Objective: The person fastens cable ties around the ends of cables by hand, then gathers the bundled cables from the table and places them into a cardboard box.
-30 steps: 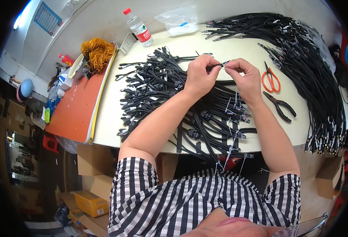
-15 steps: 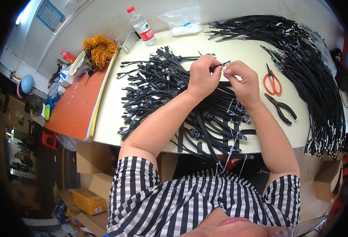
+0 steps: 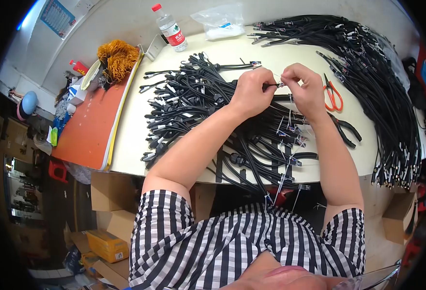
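Note:
Over the far part of the cable pile, my left hand (image 3: 254, 93) is closed on a black cable (image 3: 269, 85), its end pointing right. Close beside that end, my right hand (image 3: 308, 92) is pinched; a small pale piece shows by its fingertips, too small to name. Under and around both hands lies a heap of black cables (image 3: 174, 102) with white-marked ends on the left and connector ends on the right. Thin white cable ties (image 3: 283, 178) stick out from several of them at the near right.
Orange-handled scissors (image 3: 334, 99) and black pliers (image 3: 344, 131) lie right of my right hand. A second cable bundle (image 3: 363, 82) curves along the right edge. Behind stand a water bottle (image 3: 173, 31) and a plastic bag (image 3: 221, 24). An orange board (image 3: 89, 128) is at left.
My right hand has moved slightly right and up, away from the left hand, widening the gap between the fingertips. The left hand still grips the cable. The whole view has shifted a little.

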Tool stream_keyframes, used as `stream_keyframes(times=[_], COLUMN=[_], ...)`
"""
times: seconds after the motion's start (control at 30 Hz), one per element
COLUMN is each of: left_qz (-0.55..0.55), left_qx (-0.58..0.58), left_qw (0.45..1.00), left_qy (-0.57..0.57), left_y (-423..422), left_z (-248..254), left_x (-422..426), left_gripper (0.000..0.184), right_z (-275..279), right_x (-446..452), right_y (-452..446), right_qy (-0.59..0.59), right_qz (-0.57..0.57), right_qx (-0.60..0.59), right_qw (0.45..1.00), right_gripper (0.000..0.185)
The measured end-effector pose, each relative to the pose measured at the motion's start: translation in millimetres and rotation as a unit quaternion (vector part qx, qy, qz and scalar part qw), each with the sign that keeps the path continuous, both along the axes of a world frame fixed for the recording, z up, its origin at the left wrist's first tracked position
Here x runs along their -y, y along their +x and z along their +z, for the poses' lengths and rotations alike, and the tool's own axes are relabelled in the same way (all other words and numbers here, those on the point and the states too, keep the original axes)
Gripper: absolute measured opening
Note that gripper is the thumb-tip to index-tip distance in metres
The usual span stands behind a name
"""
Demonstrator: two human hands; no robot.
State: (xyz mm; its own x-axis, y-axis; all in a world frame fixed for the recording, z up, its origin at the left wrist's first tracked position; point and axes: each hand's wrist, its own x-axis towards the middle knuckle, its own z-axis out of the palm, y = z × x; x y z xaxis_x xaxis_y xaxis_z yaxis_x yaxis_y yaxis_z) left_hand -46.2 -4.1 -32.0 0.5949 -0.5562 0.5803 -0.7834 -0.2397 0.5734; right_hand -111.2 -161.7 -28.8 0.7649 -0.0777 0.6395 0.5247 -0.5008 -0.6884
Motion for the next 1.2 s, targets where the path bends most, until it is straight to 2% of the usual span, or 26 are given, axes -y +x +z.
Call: stream_keyframes(times=[0.03, 0.07, 0.13, 0.2, 0.27, 0.53, 0.6, 0.67, 0.8, 0.93, 1.0, 1.13, 1.2], left_qz=[-0.001, 0.006, 0.014, 0.005, -0.018, -0.067, -0.073, -0.069, -0.059, -0.07, -0.069, -0.062, -0.049], left_qx=[-0.002, -0.001, -0.001, -0.023, -0.006, 0.015, 0.049, 0.051, 0.073, 0.095, 0.025, -0.007, -0.072], left_qw=[1.0, 1.0, 1.0, 1.0, 1.0, 0.998, 0.996, 0.996, 0.996, 0.993, 0.997, 0.998, 0.996], left_qy=[-0.001, 0.002, 0.006, 0.01, 0.008, 0.012, 0.017, 0.006, 0.0, -0.012, -0.032, -0.032, -0.034], left_y=[2, 4, 4, 1, -2, -11, -12, -12, -15, -19, -20, -18, -19], left_z=[-2, -3, -2, 0, 4, 1, 0, -1, -2, -2, 1, 2, 4], left_x=[0, 0, -1, -2, -2, 0, 1, 2, 3, 4, 3, 2, 3], left_gripper=[0.011, 0.01, 0.01, 0.009, 0.009, 0.01, 0.011, 0.011, 0.012, 0.012, 0.012, 0.011, 0.009], right_z=[1, 0, -1, -1, 6, 8, 5, -1, -7, -4, 4, 14, 21], right_x=[0, -3, -12, -5, 3, 1, 1, -1, 11, 7, 7, 9, 8], right_y=[-1, -3, -10, -3, 0, -4, -1, 3, 11, 9, 5, -4, -6], right_qy=[0.053, 0.052, -0.043, -0.014, 0.08, 0.087, 0.105, 0.172, 0.187, 0.231, 0.246, 0.278, 0.293], right_qz=[0.017, 0.016, 0.004, 0.012, -0.002, 0.004, 0.008, 0.024, 0.006, 0.04, 0.061, 0.099, 0.1], right_qx=[-0.025, -0.025, -0.017, -0.004, -0.055, -0.049, -0.064, -0.068, -0.101, -0.112, -0.101, -0.108, -0.141], right_qw=[0.998, 0.998, 0.999, 1.0, 0.995, 0.995, 0.992, 0.982, 0.977, 0.966, 0.962, 0.949, 0.94], right_gripper=[0.007, 0.007, 0.005, 0.004, 0.005, 0.004, 0.004, 0.004, 0.004, 0.004, 0.004, 0.007, 0.008])
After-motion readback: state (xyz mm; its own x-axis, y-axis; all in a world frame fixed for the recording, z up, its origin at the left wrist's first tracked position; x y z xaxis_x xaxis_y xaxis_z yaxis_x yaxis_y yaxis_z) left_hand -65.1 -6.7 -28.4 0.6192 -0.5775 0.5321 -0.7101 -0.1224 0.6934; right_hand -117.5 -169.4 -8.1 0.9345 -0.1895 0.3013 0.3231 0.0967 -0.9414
